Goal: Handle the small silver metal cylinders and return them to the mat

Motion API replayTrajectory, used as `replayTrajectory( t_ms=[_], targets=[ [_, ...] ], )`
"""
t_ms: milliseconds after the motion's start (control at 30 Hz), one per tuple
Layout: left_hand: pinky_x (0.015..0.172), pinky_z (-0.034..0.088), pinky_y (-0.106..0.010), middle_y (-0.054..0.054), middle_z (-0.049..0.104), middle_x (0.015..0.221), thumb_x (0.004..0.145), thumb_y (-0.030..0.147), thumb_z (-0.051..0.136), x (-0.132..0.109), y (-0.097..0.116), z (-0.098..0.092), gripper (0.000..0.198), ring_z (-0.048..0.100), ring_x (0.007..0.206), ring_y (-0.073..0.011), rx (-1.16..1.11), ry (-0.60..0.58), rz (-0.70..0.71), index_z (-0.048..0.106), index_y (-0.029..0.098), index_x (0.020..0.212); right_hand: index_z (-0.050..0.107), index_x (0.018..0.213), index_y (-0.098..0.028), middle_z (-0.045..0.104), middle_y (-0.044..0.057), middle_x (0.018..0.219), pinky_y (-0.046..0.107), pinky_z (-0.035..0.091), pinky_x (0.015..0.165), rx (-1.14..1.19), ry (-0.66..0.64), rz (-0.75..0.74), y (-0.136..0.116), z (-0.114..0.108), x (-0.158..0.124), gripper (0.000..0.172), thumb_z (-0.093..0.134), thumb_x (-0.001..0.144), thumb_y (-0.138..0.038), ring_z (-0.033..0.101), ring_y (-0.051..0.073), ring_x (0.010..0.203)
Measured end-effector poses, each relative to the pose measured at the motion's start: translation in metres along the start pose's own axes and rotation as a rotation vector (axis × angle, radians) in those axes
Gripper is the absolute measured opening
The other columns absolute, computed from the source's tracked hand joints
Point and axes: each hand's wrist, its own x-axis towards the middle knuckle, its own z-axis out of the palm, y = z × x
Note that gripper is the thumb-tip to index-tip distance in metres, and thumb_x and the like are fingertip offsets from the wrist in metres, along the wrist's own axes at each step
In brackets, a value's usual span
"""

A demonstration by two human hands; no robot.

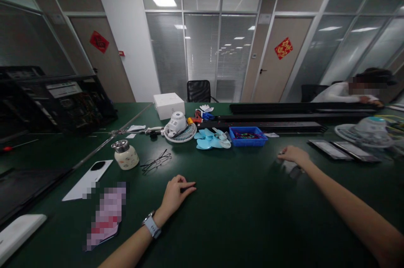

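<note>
My left hand, with a watch on its wrist, rests over the dark green table. Its index finger and thumb stretch out slightly apart with nothing between them. Farther right, my right hand is closed at the fingertips. A small blurred grey-white thing shows just beneath it; its kind cannot be made out. Eyeglasses lie beyond my left hand, beside a cream-coloured flask with a metal lid. Between the hands and farther back are light-blue fan blades and a blue tray of coloured wires.
A white phone and a partly pixelated pink object lie on the left. Behind are a fan housing, a white box and long black bars. Flat dark-edged panels lie right. Another person sits far right.
</note>
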Motion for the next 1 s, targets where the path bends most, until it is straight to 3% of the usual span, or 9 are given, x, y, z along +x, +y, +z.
replayTrajectory(
  t_ms=[67,167,300,367,433,533,633,833,1000],
  targets=[
    [0.075,0.042,-0.032,-0.005,0.059,0.089,0.082,0.052,0.056,-0.001,0.000,0.000,0.034,0.055,0.085,-0.0204,-0.002,-0.002,0.001,0.072,0.033,0.105,0.073,0.079,-0.021,0.070,0.016,0.092,0.043,0.047,0.070,-0.017,0.014,0.085,0.009,-0.004,0.002,0.023,0.065,0.068,-0.039,0.065,0.033,0.085],
    [0.073,0.043,-0.031,-0.004,0.059,0.090,0.080,0.053,0.059,-0.001,0.001,-0.001,0.040,0.056,0.083,-0.0199,-0.047,0.008,-0.019,0.070,0.030,0.110,0.071,0.091,-0.016,0.068,0.020,0.097,0.052,0.043,0.080,-0.048,0.197,0.067,-0.005,-0.001,-0.012,0.026,0.064,0.071,-0.032,0.063,0.036,0.093],
    [0.066,0.043,-0.028,-0.003,0.061,0.085,0.087,0.050,0.047,0.000,0.001,-0.001,0.046,0.056,0.072,-0.0176,-0.230,0.159,-0.162,0.062,0.023,0.121,0.060,0.121,-0.020,0.062,0.013,0.120,0.043,0.037,0.096,0.122,0.372,-0.416,-0.081,0.025,-0.068,0.041,0.055,0.084,-0.036,0.053,0.027,0.113],
    [0.065,0.043,-0.028,-0.002,0.062,0.079,0.091,0.045,0.038,0.000,-0.001,-0.002,0.044,0.057,0.070,-0.0174,-0.318,0.246,-0.241,0.062,0.020,0.118,0.064,0.116,-0.026,0.066,0.006,0.107,0.036,0.043,0.087,0.383,0.209,-0.780,-0.132,0.045,-0.105,0.038,0.053,0.085,-0.046,0.059,0.021,0.099],
    [0.065,0.044,-0.027,-0.001,0.060,0.074,0.091,0.042,0.036,0.000,-0.002,-0.003,0.041,0.058,0.068,-0.0173,-0.371,0.291,-0.267,0.063,0.019,0.111,0.064,0.115,-0.030,0.067,0.002,0.094,0.030,0.045,0.074,0.499,-0.002,-0.954,-0.180,0.064,-0.138,0.044,0.058,0.080,-0.055,0.060,0.016,0.080],
    [0.063,0.044,-0.027,0.000,0.059,0.069,0.088,0.040,0.038,-0.001,-0.004,-0.002,0.036,0.058,0.065,-0.0170,-0.400,0.312,-0.256,0.064,0.019,0.102,0.067,0.112,-0.031,0.065,-0.001,0.083,0.025,0.041,0.064,0.532,-0.115,-1.020,-0.230,0.086,-0.165,0.049,0.066,0.071,-0.059,0.058,0.013,0.069],
    [0.062,0.044,-0.027,0.001,0.059,0.067,0.087,0.040,0.039,-0.001,-0.005,-0.001,0.035,0.058,0.064,-0.0168,-0.408,0.309,-0.253,0.064,0.018,0.097,0.071,0.103,-0.034,0.063,-0.001,0.078,0.024,0.039,0.062,0.508,-0.130,-1.030,-0.255,0.100,-0.170,0.043,0.069,0.068,-0.059,0.056,0.012,0.068],
    [0.064,0.044,-0.027,0.000,0.059,0.068,0.087,0.037,0.038,-0.001,-0.004,-0.002,0.030,0.057,0.065,-0.0170,-0.421,0.273,-0.251,0.062,0.019,0.093,0.075,0.091,-0.034,0.060,-0.001,0.076,0.023,0.038,0.060,0.537,-0.092,-1.052,-0.244,0.094,-0.160,0.024,0.064,0.077,-0.051,0.055,0.012,0.068],
    [0.064,0.043,-0.027,-0.002,0.060,0.068,0.085,0.031,0.034,-0.002,-0.001,-0.005,0.031,0.058,0.067,-0.0178,-0.425,0.233,-0.225,0.061,0.019,0.076,0.073,0.097,-0.027,0.065,0.003,0.085,0.027,0.043,0.064,0.600,0.185,-0.680,-0.138,0.044,-0.105,0.035,0.053,0.082,-0.051,0.057,0.016,0.070]
  ],
)
